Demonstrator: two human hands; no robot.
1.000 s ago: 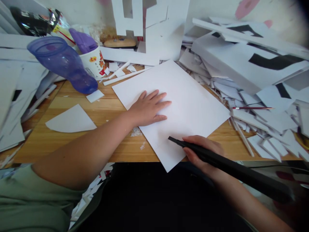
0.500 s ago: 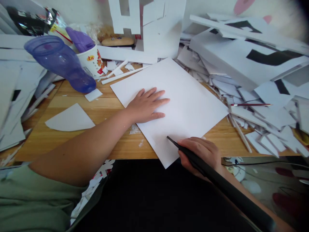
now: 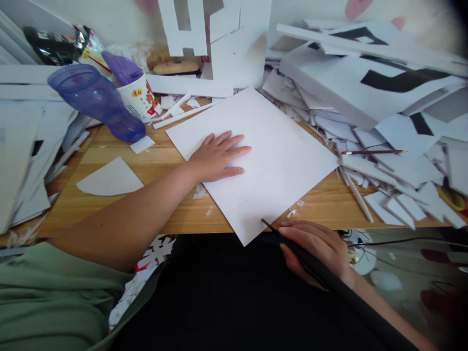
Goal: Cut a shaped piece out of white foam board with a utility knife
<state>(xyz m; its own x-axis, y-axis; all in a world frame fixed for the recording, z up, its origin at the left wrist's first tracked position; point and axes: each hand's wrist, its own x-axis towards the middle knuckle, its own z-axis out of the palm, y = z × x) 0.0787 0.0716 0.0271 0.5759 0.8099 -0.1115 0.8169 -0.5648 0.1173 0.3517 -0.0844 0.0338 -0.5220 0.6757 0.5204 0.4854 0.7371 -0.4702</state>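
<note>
A large white foam board sheet lies turned cornerwise on the table, its near corner jutting past the front edge. My left hand is spread flat on the sheet's left side, fingers apart. My right hand grips a long black tool with a thin, blade-like tip. That tip hovers over or touches the sheet close to the near corner; which of the two I cannot tell. A fan-shaped white offcut rests to the left of the sheet.
Piled white offcuts crowd the right, with a dark red pencil on them. More boards stack at left. A purple bottle leans by a paper cup. A black cable hangs below the wooden table.
My right hand and the black tool have shifted right and toward me, the tip now nearer the sheet's right-hand near edge. My left hand stays flat on the sheet. The view has shifted slightly.
</note>
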